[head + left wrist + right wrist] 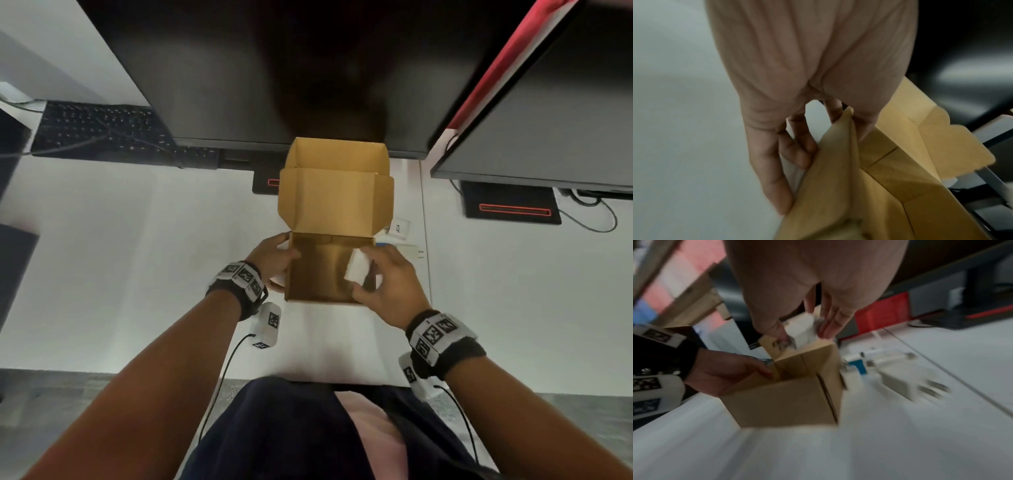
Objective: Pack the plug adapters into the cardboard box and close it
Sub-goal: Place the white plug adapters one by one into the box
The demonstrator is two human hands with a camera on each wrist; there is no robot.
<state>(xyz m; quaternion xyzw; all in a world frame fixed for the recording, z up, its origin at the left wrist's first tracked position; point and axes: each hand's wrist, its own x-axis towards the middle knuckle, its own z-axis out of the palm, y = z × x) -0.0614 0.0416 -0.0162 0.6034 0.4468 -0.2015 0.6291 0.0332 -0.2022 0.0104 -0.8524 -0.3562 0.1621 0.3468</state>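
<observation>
An open cardboard box [325, 274] stands on the white desk, its lid flaps [335, 202] raised at the far side. My left hand [281, 263] grips the box's left wall [840, 162]; in the left wrist view the thumb is inside and the fingers [797, 155] are outside. My right hand [366, 274] holds a white plug adapter [356, 267] over the right side of the opening. In the right wrist view, that adapter [799, 326] is just above the box [793, 395]. More white adapters [904, 381] lie on the desk right of the box, one by a blue part [858, 366].
Two dark monitors [274, 68] [548, 120] hang over the far side of the desk, their stands [510, 205] behind the box. A black keyboard [102, 130] lies at the far left. A small label card [400, 228] sits right of the lid. The desk's front edge [137, 370] is near my body.
</observation>
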